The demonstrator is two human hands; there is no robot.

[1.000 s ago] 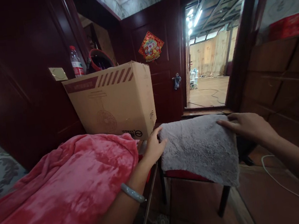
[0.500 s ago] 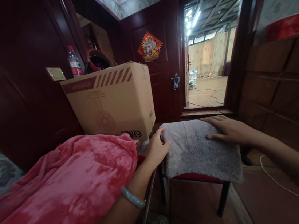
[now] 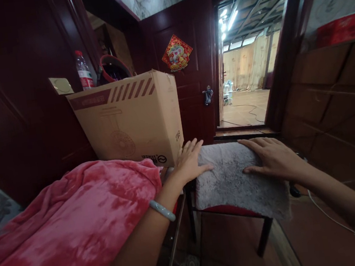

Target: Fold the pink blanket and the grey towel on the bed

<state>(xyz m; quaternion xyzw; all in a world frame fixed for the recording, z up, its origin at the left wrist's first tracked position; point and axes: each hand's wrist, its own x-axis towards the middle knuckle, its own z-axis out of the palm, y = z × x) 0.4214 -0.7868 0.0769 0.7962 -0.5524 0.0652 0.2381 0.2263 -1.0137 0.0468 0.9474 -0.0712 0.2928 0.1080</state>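
A grey plush cloth [image 3: 233, 186] lies over a seat with a red edge [image 3: 233, 209] and dark legs, drooping past its front side. At the cloth's left edge is my left hand [image 3: 191, 161], its fingers stretched out and the thumb reaching over the cloth. My right hand [image 3: 272, 157] rests on the cloth's right part with fingers extended and the thumb apart. Neither hand grips anything. The cloth's far edge is partly covered by my right fingers.
A pink blanket [image 3: 110, 216] spreads on the left. Behind it stands a large cardboard box [image 3: 124, 122] with a red-capped bottle [image 3: 83, 71] on top. Stacked boxes [image 3: 333, 99] line the right side. A white cable [image 3: 327, 213] runs over the floor. An open doorway [image 3: 248, 71] lies ahead.
My left hand has let go of the cloth's left edge, and its fingers have opened out. The right hand stays nearly in place on the cloth. The view has shifted slightly.
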